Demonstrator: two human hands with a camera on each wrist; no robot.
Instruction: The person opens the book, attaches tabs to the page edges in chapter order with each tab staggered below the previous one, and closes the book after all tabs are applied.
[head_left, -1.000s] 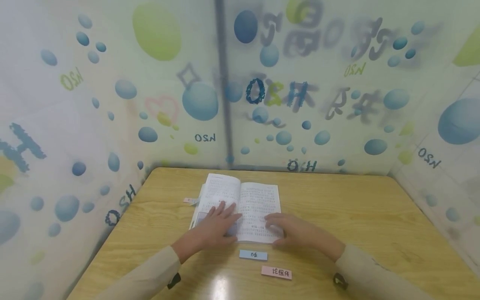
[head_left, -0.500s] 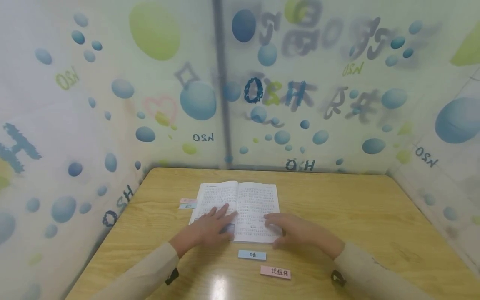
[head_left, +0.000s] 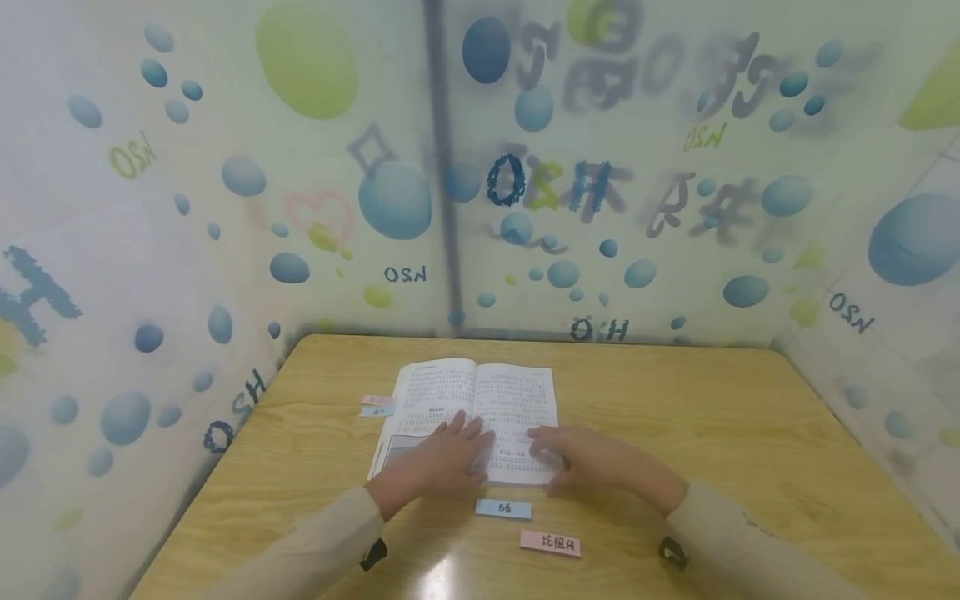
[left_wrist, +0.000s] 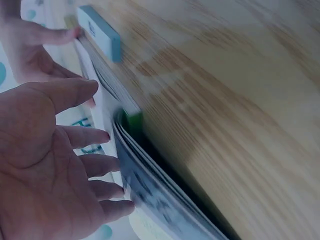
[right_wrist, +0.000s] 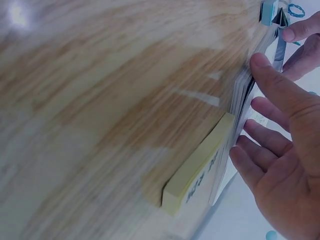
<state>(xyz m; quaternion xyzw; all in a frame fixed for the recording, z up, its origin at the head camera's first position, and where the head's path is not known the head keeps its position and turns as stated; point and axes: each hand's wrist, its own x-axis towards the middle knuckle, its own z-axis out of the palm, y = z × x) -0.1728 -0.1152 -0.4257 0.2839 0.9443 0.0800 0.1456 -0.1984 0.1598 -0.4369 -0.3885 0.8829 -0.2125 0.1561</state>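
Note:
An open book (head_left: 517, 392) with printed text lies on the wooden table. My left hand (head_left: 450, 458) is spread palm down over its lower middle, fingertips by the fold; part of a picture (head_left: 401, 446) shows on the left page beside the wrist. In the left wrist view the left hand's (left_wrist: 45, 175) fingers are straight and separated at the pages, which bulge up a little. Over the lower right corner of the book is my right hand (head_left: 596, 458), fingers lightly bent on the page. The right thumb (right_wrist: 272, 82) lies along the book's near edge in the right wrist view.
A blue sticky-note pad (head_left: 504, 508) and a pink one (head_left: 551, 542), both with handwriting, lie on the table in front of the book. Pink and blue paper tabs (head_left: 377, 411) stick out from its left side. Patterned walls (head_left: 637, 233) enclose the table (head_left: 712, 400).
The left hand has gone slightly left, then right towards the fold. The left page, raised a second ago, lies lower, and the text and picture showing there differ. The right hand has stayed put.

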